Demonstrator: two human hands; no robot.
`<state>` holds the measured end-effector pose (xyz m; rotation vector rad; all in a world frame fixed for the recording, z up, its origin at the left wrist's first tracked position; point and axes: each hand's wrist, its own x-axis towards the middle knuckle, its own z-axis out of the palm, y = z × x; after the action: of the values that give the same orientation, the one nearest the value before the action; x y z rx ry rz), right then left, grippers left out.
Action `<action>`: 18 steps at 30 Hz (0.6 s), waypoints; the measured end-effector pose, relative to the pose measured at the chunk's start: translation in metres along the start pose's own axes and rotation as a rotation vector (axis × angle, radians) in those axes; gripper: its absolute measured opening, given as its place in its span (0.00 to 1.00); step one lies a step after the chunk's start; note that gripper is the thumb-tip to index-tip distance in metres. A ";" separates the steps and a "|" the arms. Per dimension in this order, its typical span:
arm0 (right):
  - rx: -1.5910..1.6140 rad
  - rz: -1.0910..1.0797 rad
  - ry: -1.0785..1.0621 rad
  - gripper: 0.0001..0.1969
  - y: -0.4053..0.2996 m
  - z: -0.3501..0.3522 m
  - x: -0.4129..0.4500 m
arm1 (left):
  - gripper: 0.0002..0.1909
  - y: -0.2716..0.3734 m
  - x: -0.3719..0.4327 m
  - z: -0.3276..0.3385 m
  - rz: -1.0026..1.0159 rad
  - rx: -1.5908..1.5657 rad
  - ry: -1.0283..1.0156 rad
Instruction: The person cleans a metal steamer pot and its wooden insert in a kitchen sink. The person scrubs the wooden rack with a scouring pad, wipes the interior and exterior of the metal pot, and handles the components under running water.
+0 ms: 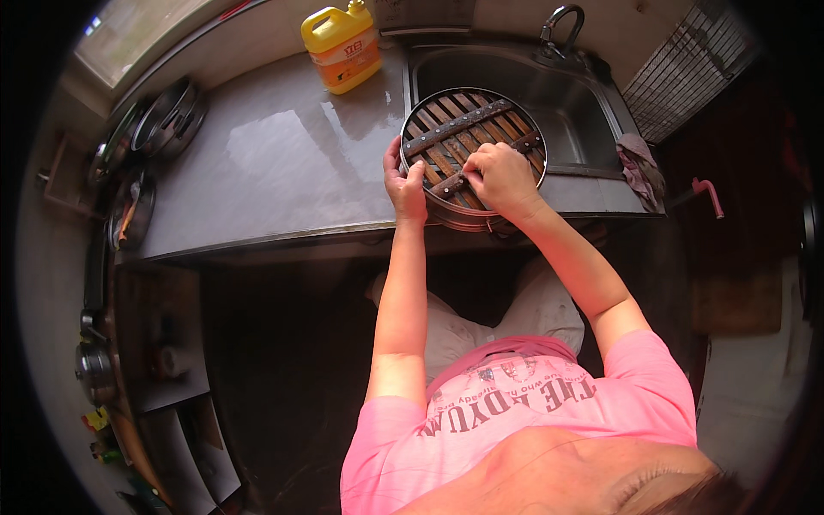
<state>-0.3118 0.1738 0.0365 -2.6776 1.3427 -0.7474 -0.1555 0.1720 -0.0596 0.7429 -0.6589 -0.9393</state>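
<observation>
A round steamer basket with a metal rim is held tilted at the front of the sink. Dark wooden slats cross it, and two riveted crossbars lie over them. My left hand grips the rim on the left side, thumb on top. Over the lower crossbar, my right hand is curled with its fingertips touching the wood. Whether anything small is pinched in those fingers is hidden.
Behind the basket lies a stainless steel sink with a curved faucet. A yellow detergent jug stands on the wet counter. Pans sit at the left, and a cloth hangs by the sink's right edge.
</observation>
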 end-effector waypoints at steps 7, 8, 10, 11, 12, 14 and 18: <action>0.048 -0.015 0.025 0.02 0.020 -0.001 -0.007 | 0.30 0.001 0.000 0.000 0.012 0.051 0.010; -0.015 0.033 0.040 0.02 0.031 -0.004 -0.007 | 0.30 -0.001 0.000 0.001 0.017 0.052 0.010; -0.081 0.081 0.056 0.02 0.033 -0.009 -0.006 | 0.30 -0.003 0.001 -0.001 0.018 0.029 0.006; -0.055 0.027 0.056 0.02 0.028 -0.007 -0.006 | 0.30 -0.004 0.001 -0.002 0.018 0.010 0.002; -0.022 -0.027 0.060 0.02 0.018 -0.005 -0.004 | 0.30 -0.003 0.001 -0.003 0.015 0.004 0.009; 0.148 -0.173 0.013 0.01 -0.002 0.006 -0.008 | 0.30 -0.002 0.002 -0.002 0.013 0.022 0.004; 0.097 -0.092 0.031 0.02 0.022 -0.001 -0.014 | 0.30 0.002 -0.001 0.003 0.009 0.048 0.002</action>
<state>-0.3354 0.1706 0.0262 -2.6772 1.1643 -0.8431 -0.1573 0.1726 -0.0564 0.7828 -0.6841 -0.9172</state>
